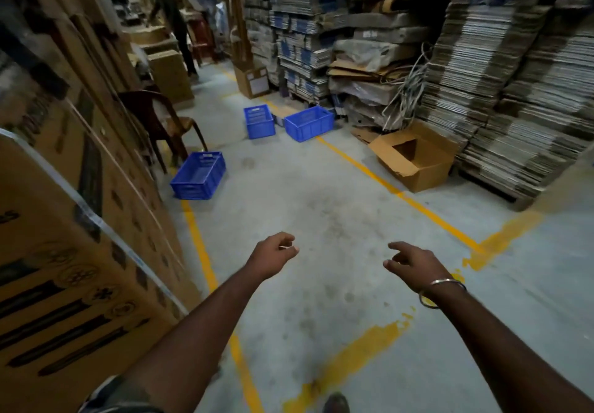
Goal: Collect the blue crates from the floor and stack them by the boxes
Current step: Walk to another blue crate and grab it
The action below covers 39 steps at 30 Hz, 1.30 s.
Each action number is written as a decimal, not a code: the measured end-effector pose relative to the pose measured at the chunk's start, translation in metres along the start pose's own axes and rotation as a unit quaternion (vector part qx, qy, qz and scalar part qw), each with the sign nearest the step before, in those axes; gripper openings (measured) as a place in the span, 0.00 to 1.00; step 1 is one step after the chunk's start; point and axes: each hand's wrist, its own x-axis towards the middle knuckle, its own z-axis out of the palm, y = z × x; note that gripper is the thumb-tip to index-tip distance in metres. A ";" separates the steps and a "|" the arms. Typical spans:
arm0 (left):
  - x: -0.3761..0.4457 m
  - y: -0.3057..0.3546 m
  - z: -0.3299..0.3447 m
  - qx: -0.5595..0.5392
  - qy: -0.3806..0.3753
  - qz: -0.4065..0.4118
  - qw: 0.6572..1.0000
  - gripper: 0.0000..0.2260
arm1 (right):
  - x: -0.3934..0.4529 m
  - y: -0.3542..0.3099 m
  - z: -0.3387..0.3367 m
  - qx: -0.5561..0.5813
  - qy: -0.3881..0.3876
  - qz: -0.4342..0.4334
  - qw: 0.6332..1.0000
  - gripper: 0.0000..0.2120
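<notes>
Left hand [273,253] and right hand [409,261] are extended forward, fingers loosely curled, holding nothing. Step in hand appears to be the approach. The nearest crate [199,175] sits on the floor [321,219] beside a chair [154,120]; two crates [309,123] lie beyond. Next: reach the nearest crate and grip its rim.

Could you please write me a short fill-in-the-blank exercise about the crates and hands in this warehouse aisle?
1. The number of blue crates on the floor is ____.
2. The nearest crate sits beside a brown ____.
3. The left hand and right hand hold ____.
4. The open cardboard box lies on the ____ side of the aisle.

Missing words: three; chair; nothing; right
</notes>
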 end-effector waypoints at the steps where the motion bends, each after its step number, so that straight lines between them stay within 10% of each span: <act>1: 0.013 -0.003 -0.001 0.001 0.004 -0.011 1.000 0.16 | 0.021 -0.002 0.000 0.001 -0.006 -0.008 1.000 0.23; 39: 0.592 -0.107 -0.333 -0.090 0.256 -0.230 0.935 0.25 | 0.896 -0.380 0.079 -0.157 -0.223 -0.279 0.921 0.25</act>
